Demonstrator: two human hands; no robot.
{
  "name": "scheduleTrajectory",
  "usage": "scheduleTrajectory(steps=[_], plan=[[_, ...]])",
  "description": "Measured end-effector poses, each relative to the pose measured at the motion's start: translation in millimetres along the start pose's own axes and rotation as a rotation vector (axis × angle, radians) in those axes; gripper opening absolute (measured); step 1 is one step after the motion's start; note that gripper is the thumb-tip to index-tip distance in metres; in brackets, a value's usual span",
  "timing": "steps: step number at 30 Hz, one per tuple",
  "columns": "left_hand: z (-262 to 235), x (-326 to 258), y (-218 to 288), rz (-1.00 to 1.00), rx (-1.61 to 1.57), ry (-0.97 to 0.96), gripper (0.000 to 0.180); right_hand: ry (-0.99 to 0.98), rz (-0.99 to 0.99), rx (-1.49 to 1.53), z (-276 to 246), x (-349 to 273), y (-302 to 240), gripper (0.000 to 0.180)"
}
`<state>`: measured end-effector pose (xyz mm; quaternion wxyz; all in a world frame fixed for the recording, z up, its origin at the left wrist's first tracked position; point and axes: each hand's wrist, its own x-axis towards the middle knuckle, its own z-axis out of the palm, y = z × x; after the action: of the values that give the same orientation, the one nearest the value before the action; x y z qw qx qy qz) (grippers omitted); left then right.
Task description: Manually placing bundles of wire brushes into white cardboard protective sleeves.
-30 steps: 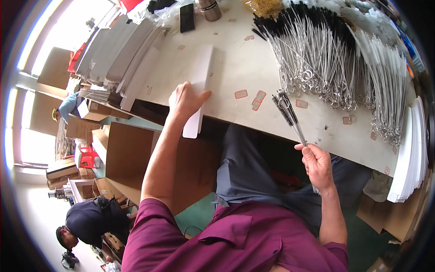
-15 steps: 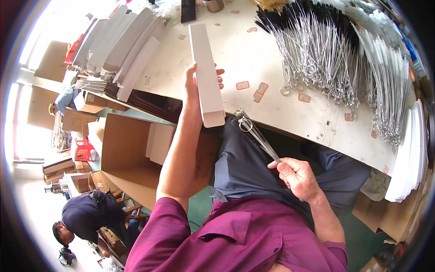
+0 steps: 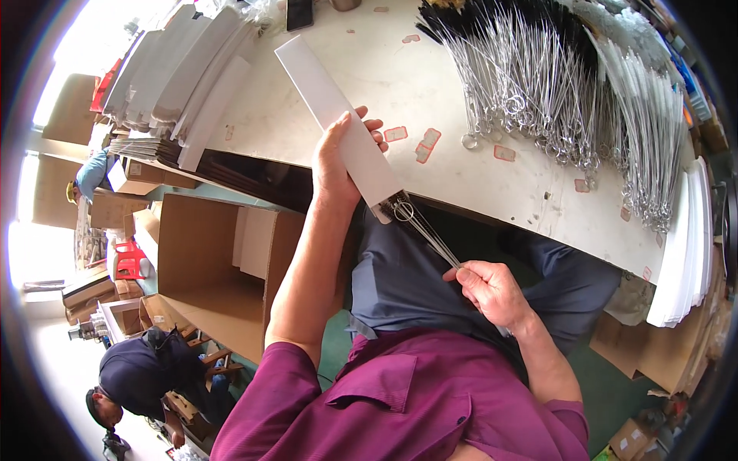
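A long narrow white box [image 3: 338, 115] slants over the table's front edge, gripped by my left hand [image 3: 338, 157] with the thumb across its face. Its near end is open, and the dark bristle tips of a bundle of wire brushes [image 3: 421, 225] sit in that opening. My right hand [image 3: 496, 292] pinches the bundle's wire stems above my lap. A metal ring shows near the bristles. How far the brushes reach inside is hidden by the box wall.
Many ring-handled wire brushes [image 3: 530, 84] lie at the table's right, beside a white stack [image 3: 684, 253]. Folded white boxes [image 3: 173, 65] are piled at the left. An open cardboard carton [image 3: 207, 253] stands below. Another person [image 3: 157, 373] bends over at lower left.
The box has tilted, its far end swinging left. My right hand has moved slightly up and left, bringing the brush tips into the box's open end.
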<state>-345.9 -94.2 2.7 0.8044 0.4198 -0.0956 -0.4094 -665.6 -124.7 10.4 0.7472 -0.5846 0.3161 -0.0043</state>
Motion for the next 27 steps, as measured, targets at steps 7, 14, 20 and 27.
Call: scheduleTrajectory(steps=[7, 14, 20, 27], plan=[[15, -12, -6, 0.022, -0.027, 0.058, 0.05, 0.027, -0.035, -0.057, -8, 7, 3, 0.033], [26, -16, -6, 0.027, 0.063, 0.037, 0.049, 0.086, -0.068, -0.241, -12, 7, -4, 0.032], [39, -40, -40, -0.056, 0.043, -0.001, 0.05, 0.139, -0.196, -0.351, -10, 20, -18, 0.032], [71, -73, -51, 0.005, 0.056, 0.026, 0.046, 0.301, -0.331, -0.19, 1, 50, -43, 0.046]])
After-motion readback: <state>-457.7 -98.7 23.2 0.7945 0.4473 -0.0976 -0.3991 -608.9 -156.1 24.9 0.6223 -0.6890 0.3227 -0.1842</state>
